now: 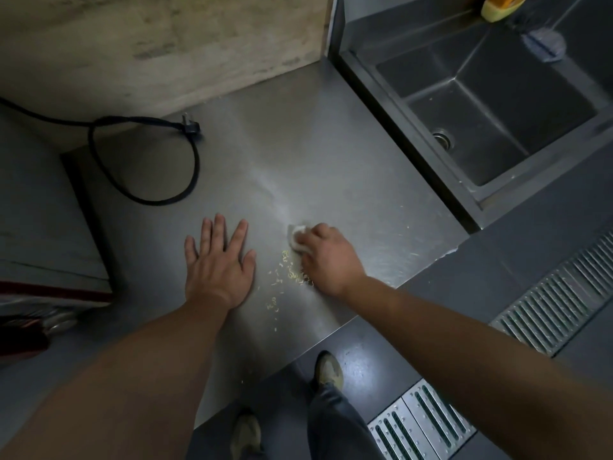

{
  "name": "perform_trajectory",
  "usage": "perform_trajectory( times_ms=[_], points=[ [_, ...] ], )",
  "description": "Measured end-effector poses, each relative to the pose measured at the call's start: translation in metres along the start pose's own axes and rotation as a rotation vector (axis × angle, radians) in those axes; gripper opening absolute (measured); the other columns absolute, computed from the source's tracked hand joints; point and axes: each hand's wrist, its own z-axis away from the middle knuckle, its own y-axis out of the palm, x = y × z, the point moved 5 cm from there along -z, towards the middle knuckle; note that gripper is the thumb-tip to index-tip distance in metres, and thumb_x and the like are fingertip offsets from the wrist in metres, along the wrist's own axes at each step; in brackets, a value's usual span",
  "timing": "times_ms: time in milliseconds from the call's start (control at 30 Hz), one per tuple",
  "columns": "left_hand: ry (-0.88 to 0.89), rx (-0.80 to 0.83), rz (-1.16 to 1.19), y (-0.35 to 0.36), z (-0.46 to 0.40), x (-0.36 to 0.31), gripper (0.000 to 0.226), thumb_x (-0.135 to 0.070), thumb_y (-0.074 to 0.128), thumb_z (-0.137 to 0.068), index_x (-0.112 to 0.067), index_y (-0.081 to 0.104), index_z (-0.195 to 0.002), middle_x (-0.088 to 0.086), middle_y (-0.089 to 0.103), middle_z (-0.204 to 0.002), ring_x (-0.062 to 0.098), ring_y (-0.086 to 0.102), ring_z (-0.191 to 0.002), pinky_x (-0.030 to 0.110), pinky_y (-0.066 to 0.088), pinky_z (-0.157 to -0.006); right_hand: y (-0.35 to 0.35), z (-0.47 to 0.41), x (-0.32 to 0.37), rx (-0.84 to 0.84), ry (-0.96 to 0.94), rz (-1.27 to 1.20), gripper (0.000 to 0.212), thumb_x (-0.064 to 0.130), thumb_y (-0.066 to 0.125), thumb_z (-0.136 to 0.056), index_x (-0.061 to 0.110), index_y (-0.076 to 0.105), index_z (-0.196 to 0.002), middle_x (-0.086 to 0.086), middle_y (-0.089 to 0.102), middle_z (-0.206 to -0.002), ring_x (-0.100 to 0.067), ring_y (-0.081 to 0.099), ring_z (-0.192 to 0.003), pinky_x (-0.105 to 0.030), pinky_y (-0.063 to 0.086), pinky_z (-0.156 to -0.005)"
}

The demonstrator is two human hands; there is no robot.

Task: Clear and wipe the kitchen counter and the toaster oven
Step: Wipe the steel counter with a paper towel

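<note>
**Counter under the cloth, crumbs near the front edge**

Counter (298,144): brushed steel, dull grey, with a pale streak running from mid-surface down to my right hand (326,260). It spans from the toaster oven (43,227) at my left to the sink (497,121) at my right. Yellowish crumbs (292,273) lie scattered between my hands and toward the front edge; a few more specks sit farther right.

My right fingers are curled round a small white cloth (297,239), pressing it on the steel just beyond the crumbs. My left hand (219,267) lies flat, palm down, fingers straight and spread, gripping nothing.

Toaster oven: only its grey top and a red strip along the front show. Its black cord (195,167) loops over the counter, with the plug (190,126) lying loose near the wall.

Floor below: my shoes (328,370) and metal drain grates (564,293).
</note>
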Motion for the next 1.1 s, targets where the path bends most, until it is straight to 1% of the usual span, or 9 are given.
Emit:
perform_trajectory(
  times_ms=[100, 233, 300, 433, 667, 800, 933, 1033, 1100],
  points=[
    [-0.002, -0.01, 0.028, 0.001, 0.0, 0.001, 0.062, -0.054, 0.02, -0.099, -0.041, 0.002, -0.157, 0.003, -0.005, -0.168, 0.022, -0.01, -0.153, 0.052, -0.003, -0.122, -0.005, 0.001, 0.013, 0.013, -0.07, -0.037, 0.034, 0.02, 0.061, -0.086, 0.015, 0.068, -0.118, -0.014, 0.061, -0.107, -0.037, 0.057, -0.097, -0.038, 0.05, -0.083],
    [0.009, -0.019, 0.035, 0.003, -0.001, 0.003, 0.059, -0.049, 0.021, -0.101, -0.04, 0.006, -0.158, 0.002, -0.003, -0.168, 0.022, -0.008, -0.153, 0.051, -0.003, -0.122, -0.022, -0.026, -0.005, -0.136, 0.056, -0.052, 0.031, 0.02, 0.057, -0.087, 0.013, 0.071, -0.114, -0.016, 0.062, -0.105, -0.039, 0.058, -0.097, -0.038, 0.05, -0.086],
    [0.01, -0.025, 0.049, 0.003, 0.0, 0.004, 0.058, -0.047, 0.021, -0.102, -0.04, 0.008, -0.158, 0.001, -0.002, -0.168, 0.021, -0.007, -0.153, 0.051, -0.004, -0.122, -0.017, -0.038, -0.006, -0.063, 0.088, 0.002, 0.033, 0.017, 0.056, -0.089, 0.016, 0.07, -0.119, -0.016, 0.061, -0.11, -0.039, 0.057, -0.1, -0.039, 0.049, -0.089],
    [0.008, -0.021, 0.063, 0.003, -0.001, 0.005, 0.057, -0.048, 0.02, -0.102, -0.041, 0.01, -0.157, -0.001, -0.002, -0.168, 0.02, -0.007, -0.153, 0.051, -0.005, -0.122, 0.001, -0.029, 0.011, 0.04, 0.054, 0.023, 0.039, 0.014, 0.057, -0.087, 0.019, 0.066, -0.124, -0.014, 0.058, -0.113, -0.039, 0.054, -0.1, -0.038, 0.045, -0.09],
    [0.079, 0.096, 0.018, 0.001, -0.003, 0.007, 0.061, -0.056, 0.013, -0.099, -0.043, -0.004, -0.156, 0.001, -0.015, -0.166, 0.022, -0.018, -0.152, 0.052, -0.009, -0.121, 0.023, 0.037, 0.034, 0.038, -0.093, -0.03, 0.044, 0.008, 0.066, -0.071, 0.017, 0.069, -0.114, -0.011, 0.061, -0.101, -0.036, 0.057, -0.084, -0.034, 0.05, -0.073],
    [0.238, 0.171, -0.061, -0.003, -0.003, 0.028, 0.069, -0.073, 0.01, -0.093, -0.048, -0.015, -0.152, -0.002, -0.025, -0.163, 0.019, -0.025, -0.15, 0.047, -0.009, -0.122, 0.025, 0.055, 0.036, 0.064, -0.121, -0.073, 0.042, 0.012, 0.066, -0.073, 0.019, 0.07, -0.114, -0.008, 0.063, -0.105, -0.034, 0.059, -0.088, -0.036, 0.054, -0.075],
    [0.234, 0.128, -0.081, -0.002, 0.0, 0.032, 0.068, -0.074, 0.007, -0.092, -0.049, -0.016, -0.152, -0.005, -0.026, -0.163, 0.018, -0.024, -0.15, 0.047, -0.007, -0.123, 0.004, 0.05, 0.035, -0.05, -0.077, -0.092, 0.033, 0.018, 0.058, -0.083, 0.016, 0.072, -0.112, -0.009, 0.063, -0.104, -0.034, 0.061, -0.092, -0.035, 0.054, -0.077],
    [0.226, 0.084, -0.055, -0.003, 0.001, 0.031, 0.062, -0.064, 0.011, -0.097, -0.049, -0.01, -0.153, -0.006, -0.018, -0.165, 0.017, -0.019, -0.151, 0.047, -0.006, -0.123, -0.009, 0.029, 0.034, -0.158, -0.024, -0.1, 0.04, 0.029, 0.045, -0.086, 0.014, 0.072, -0.111, -0.012, 0.063, -0.103, -0.036, 0.06, -0.093, -0.037, 0.052, -0.079],
    [0.216, 0.058, -0.037, -0.003, 0.001, 0.033, 0.059, -0.059, 0.013, -0.099, -0.049, -0.006, -0.154, -0.007, -0.014, -0.166, 0.017, -0.016, -0.152, 0.049, -0.005, -0.123, -0.008, 0.013, 0.038, -0.144, 0.02, -0.094, 0.037, 0.026, 0.048, -0.088, 0.014, 0.072, -0.113, -0.013, 0.062, -0.107, -0.037, 0.059, -0.098, -0.038, 0.052, -0.083]
  ],
)
